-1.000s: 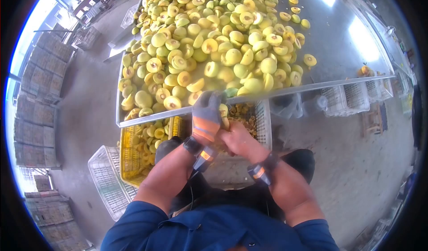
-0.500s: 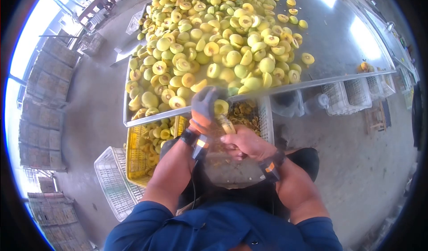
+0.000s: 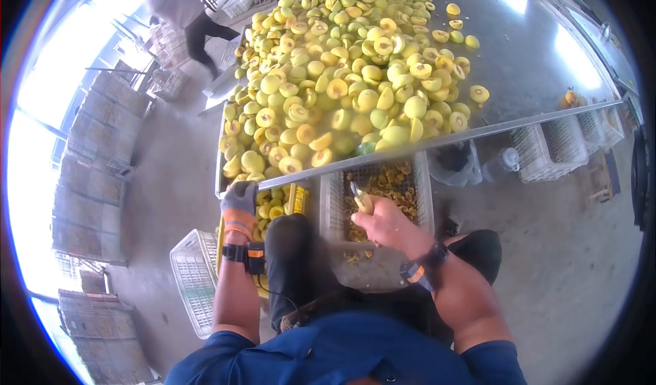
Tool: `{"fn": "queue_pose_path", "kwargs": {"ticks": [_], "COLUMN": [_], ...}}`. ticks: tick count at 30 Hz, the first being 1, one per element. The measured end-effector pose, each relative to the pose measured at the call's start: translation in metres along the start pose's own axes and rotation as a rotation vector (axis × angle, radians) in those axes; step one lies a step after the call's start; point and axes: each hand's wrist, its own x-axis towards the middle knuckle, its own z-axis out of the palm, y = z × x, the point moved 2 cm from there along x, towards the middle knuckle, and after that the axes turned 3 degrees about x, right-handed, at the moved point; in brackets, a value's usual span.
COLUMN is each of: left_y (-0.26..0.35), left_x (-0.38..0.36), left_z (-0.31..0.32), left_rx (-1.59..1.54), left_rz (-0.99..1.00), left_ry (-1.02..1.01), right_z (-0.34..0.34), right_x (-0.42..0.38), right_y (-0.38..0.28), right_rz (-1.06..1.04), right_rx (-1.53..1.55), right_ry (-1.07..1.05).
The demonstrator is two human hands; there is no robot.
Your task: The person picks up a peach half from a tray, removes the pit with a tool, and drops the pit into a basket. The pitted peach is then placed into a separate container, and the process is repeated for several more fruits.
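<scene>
My right hand [image 3: 391, 224] is closed around the pale yellow handle of a small pitting tool [image 3: 363, 202], its metal tip pointing up and forward. Beneath it stands a grey-white crate [image 3: 425, 197] with brown pits and scraps [image 3: 396, 180] inside. My left hand [image 3: 240, 204], in a grey and orange glove, is over the left side of a yellow crate [image 3: 299, 200]. Fruit halves [image 3: 277, 210] lie in that crate. The left fingertips are hidden, and whether they hold anything does not show. Ahead, a large heap of yellow-green halved fruit [image 3: 335, 87] covers much of the metal table [image 3: 526, 63].
The table's raised metal edge [image 3: 451, 137] runs just beyond my hands. A white crate [image 3: 195, 269] sits on the floor at left; more white crates [image 3: 547, 152] stand under the table at right. A person [image 3: 181, 12] is at the far left. Stacked crates [image 3: 89, 204] line the left side.
My left hand has moved left from the tool to the yellow crate. The fruit half it held at the tool is no longer visible there. A person has come into view at far left.
</scene>
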Motion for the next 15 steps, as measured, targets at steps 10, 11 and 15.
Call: {"fn": "queue_pose_path", "kwargs": {"ticks": [10,11,15], "left_y": [0.159,0.159,0.155], "left_x": [0.072,0.092,0.141], "left_z": [0.143,0.161,0.208], "left_rx": [0.155,0.177,0.337], "left_rz": [0.602,0.646,0.593], "left_ry": [-0.185,-0.282,-0.668], "right_z": [0.005,0.003,-0.002], "right_x": [0.027,0.028,0.025], "right_y": [0.015,0.015,-0.001], "right_rz": [-0.111,-0.101,-0.075], "right_rx": [-0.125,-0.119,-0.158], "right_ry": [0.051,0.059,0.105]}}
